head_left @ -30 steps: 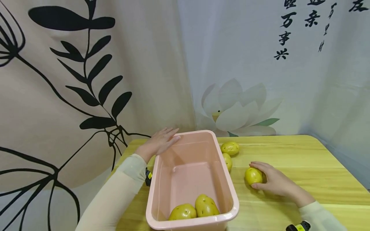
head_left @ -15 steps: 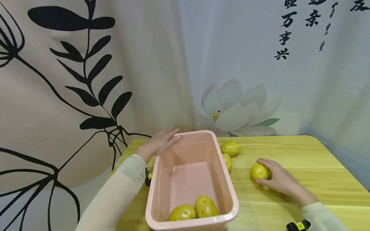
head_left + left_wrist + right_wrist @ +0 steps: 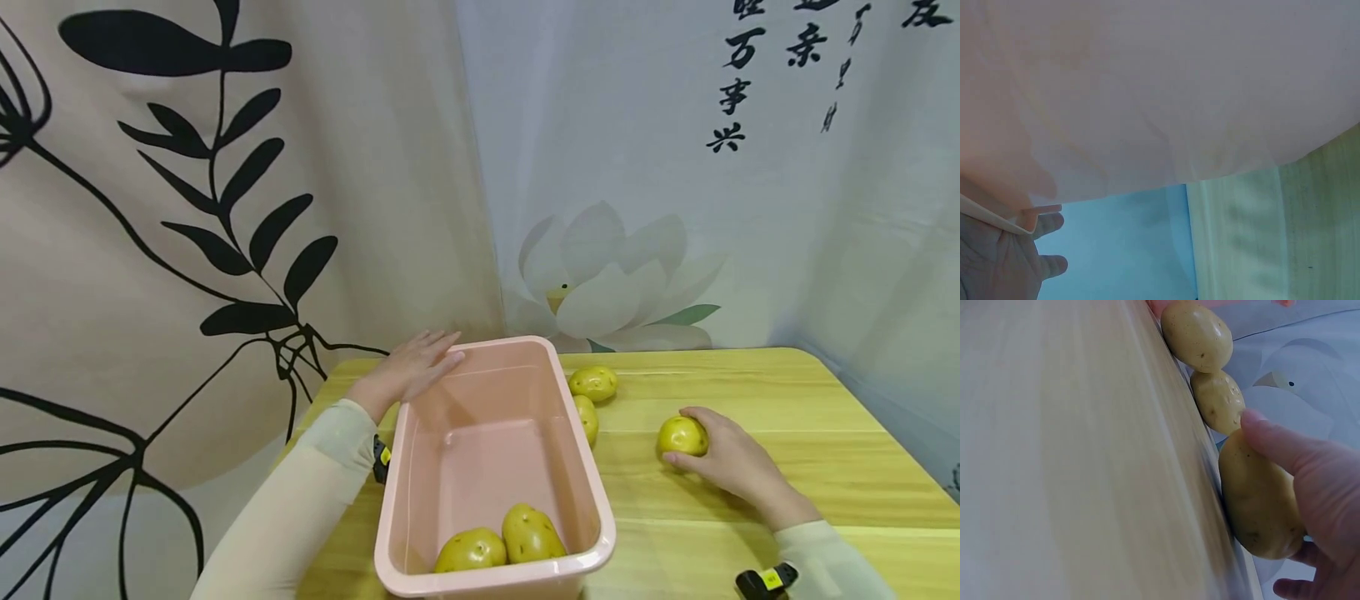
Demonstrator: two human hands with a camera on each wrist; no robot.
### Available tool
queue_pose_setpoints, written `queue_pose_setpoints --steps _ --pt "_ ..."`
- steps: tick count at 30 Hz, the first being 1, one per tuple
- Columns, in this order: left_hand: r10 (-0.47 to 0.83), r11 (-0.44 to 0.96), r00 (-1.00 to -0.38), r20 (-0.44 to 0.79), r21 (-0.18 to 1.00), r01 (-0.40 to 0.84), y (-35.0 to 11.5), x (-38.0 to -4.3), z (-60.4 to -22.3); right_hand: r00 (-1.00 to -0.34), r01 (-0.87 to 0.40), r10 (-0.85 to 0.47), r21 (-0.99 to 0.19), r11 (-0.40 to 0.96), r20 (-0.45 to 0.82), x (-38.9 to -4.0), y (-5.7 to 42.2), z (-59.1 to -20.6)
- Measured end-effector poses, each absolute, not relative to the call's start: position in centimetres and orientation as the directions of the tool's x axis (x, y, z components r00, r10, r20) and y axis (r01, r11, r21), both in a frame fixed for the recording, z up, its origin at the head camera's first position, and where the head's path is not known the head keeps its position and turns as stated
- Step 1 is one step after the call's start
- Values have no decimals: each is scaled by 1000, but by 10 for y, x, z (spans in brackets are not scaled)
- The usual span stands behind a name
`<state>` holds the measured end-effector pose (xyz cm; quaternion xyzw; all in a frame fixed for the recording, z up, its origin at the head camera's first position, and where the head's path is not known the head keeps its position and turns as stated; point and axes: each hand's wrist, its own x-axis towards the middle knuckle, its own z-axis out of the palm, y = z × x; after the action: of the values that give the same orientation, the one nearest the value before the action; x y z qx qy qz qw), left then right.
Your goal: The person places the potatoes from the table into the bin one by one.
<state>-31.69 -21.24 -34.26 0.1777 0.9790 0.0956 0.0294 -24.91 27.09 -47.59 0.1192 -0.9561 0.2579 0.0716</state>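
A pink plastic basin [image 3: 491, 458] stands on the table with two potatoes [image 3: 532, 533] inside, against its near wall. My left hand [image 3: 408, 371] rests on the far-left corner of the rim, fingers extended; in the left wrist view, part of that hand [image 3: 1000, 262] shows below the rim. To the right of the basin, my right hand [image 3: 738, 458] holds a potato [image 3: 683, 436] between thumb and fingers, low at the tabletop. The right wrist view shows the thumb on top of this potato [image 3: 1260, 497], with some fingers hidden behind it.
Two more potatoes [image 3: 593, 383] lie against the basin's right side, one partly hidden by the rim. The yellow wooden table [image 3: 795, 408] extends to the right. A printed curtain [image 3: 420, 167] hangs behind the far edge.
My right hand has moved to the right and slightly away from me, taking its potato farther from the basin. My left hand stays on the rim. The head view has shifted slightly.
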Motion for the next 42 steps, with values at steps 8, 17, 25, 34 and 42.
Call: queue_pose_setpoints --steps 8,17,25,34,42 --pt "353 918 -935 -28 204 341 -214 -316 -345 -970 -231 -168 -460 857 174 -252 273 -483" --pt "368 912 -930 -11 199 359 -212 -317 -341 -971 -227 -162 -455 861 178 -253 273 -484" --pt "376 911 -926 -18 191 366 -212 -317 -343 -966 -234 -159 -428 873 203 -249 268 -482" --pt "375 912 -927 -11 185 366 -214 -318 -342 -966 -230 -154 -426 875 206 -252 263 -480" --pt "389 904 -921 -4 195 381 -214 -318 -341 -942 -310 -224 -387 868 251 -251 266 -478"
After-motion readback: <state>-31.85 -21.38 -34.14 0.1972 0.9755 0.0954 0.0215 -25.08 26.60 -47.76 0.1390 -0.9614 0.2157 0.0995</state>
